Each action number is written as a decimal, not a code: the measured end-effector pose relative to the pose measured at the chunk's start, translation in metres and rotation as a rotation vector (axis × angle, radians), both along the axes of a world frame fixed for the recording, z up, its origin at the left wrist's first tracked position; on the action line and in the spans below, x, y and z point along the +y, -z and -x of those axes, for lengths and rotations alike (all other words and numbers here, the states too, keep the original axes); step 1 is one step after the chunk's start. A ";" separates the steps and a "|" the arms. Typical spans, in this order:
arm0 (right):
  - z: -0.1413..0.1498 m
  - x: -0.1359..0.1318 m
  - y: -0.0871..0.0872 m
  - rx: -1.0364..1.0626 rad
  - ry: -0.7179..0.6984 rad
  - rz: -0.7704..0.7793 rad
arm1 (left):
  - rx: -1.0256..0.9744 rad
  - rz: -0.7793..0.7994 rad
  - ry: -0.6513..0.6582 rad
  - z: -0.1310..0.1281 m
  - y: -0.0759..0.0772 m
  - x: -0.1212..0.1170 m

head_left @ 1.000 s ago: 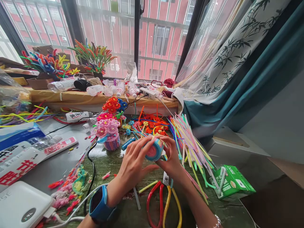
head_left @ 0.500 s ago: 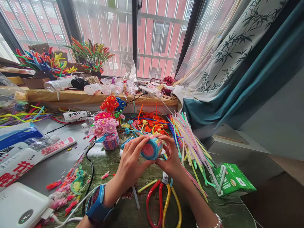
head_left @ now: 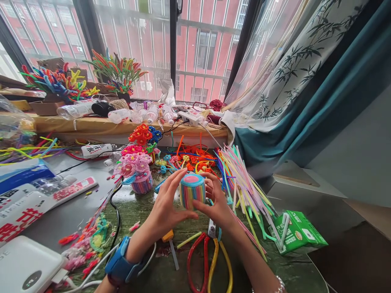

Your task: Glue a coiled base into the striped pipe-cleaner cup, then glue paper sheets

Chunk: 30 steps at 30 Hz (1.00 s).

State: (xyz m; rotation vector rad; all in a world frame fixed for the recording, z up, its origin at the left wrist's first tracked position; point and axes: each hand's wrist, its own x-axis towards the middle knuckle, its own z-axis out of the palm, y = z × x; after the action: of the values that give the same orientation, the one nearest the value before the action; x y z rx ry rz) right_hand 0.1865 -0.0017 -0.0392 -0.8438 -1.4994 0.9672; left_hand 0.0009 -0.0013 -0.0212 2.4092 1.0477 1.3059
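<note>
A small round pot (head_left: 193, 195) wrapped in vertical stripes of coloured pipe cleaner is held up over the table between my two hands. Its blue-rimmed face with a pink centre points upward and toward me. My left hand (head_left: 166, 203) is curved round the pot's left side, thumb low in front. On the other side, my right hand (head_left: 217, 203) presses its thumb against the striped front, its fingers partly hidden behind. Below lie scissors (head_left: 210, 260) with red and yellow handles. A finished pot of pink pipe-cleaner flowers (head_left: 137, 167) stands to the left.
Loose pastel pipe cleaners (head_left: 244, 183) spread at right, beside a green box (head_left: 301, 232). Orange flower pieces (head_left: 195, 158) lie behind my hands. A white power bank (head_left: 30, 264) with cables is at front left. Several plastic bottles (head_left: 119, 115) lie along the windowsill.
The striped pot has been tipped from facing me with its round end to more upright, so its side stripes now show. My right thumb has moved onto its front.
</note>
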 end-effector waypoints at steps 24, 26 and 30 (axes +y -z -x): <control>-0.003 0.003 0.008 0.158 -0.109 0.014 | 0.005 -0.084 -0.015 0.000 0.001 0.001; -0.002 0.002 0.007 0.172 -0.111 0.016 | -0.003 -0.083 -0.012 0.000 0.001 0.001; -0.001 0.000 0.005 0.200 -0.134 0.024 | -0.020 -0.072 -0.017 -0.001 0.001 0.001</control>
State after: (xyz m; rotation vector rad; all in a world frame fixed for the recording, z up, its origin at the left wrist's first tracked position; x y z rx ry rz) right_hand 0.1879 -0.0018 -0.0442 -0.6485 -1.3876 1.1361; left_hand 0.0014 0.0002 -0.0225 2.4389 1.0345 1.3939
